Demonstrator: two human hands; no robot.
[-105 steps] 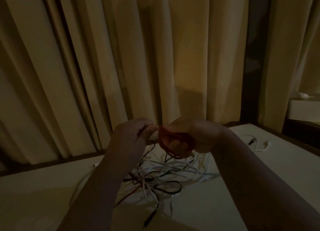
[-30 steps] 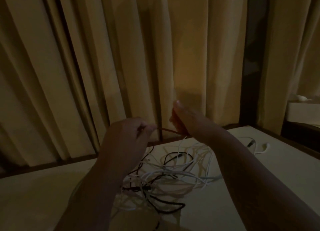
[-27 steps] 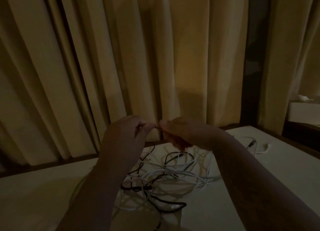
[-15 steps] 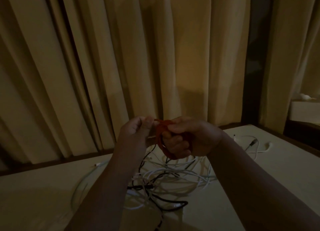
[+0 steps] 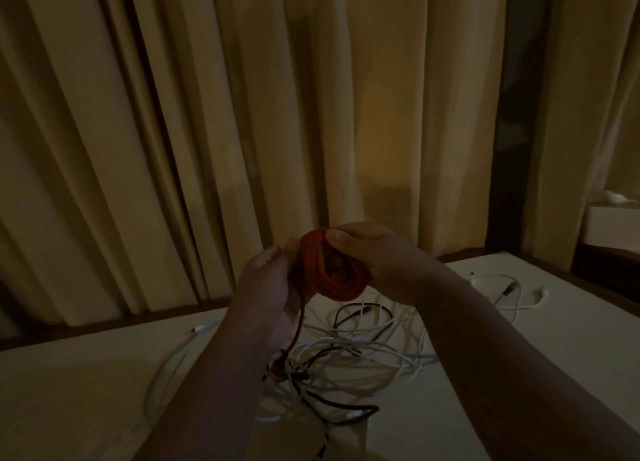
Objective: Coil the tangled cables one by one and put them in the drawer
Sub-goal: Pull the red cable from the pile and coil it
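Note:
A red cable (image 5: 323, 273) is wound into a small round coil held in the air above the table. My right hand (image 5: 374, 252) grips the coil from the right, thumb on its top edge. My left hand (image 5: 266, 280) holds the coil's left side. The red cable's loose tail (image 5: 296, 332) hangs straight down past my left palm to its plug near the pile. Below lies a tangle of white and black cables (image 5: 346, 360) on the pale table (image 5: 86, 391). No drawer is in view.
Heavy beige curtains (image 5: 242, 114) hang right behind the table's far edge. A separate white cable with a plug (image 5: 509, 291) lies at the table's right. A pale greenish cable (image 5: 166, 360) curves off the pile to the left. A white box (image 5: 613, 225) stands at far right. The room is dim.
The red cable went from a stretched strand between my hands to a full coil; my right hand wound it and both hands have risen slightly with it.

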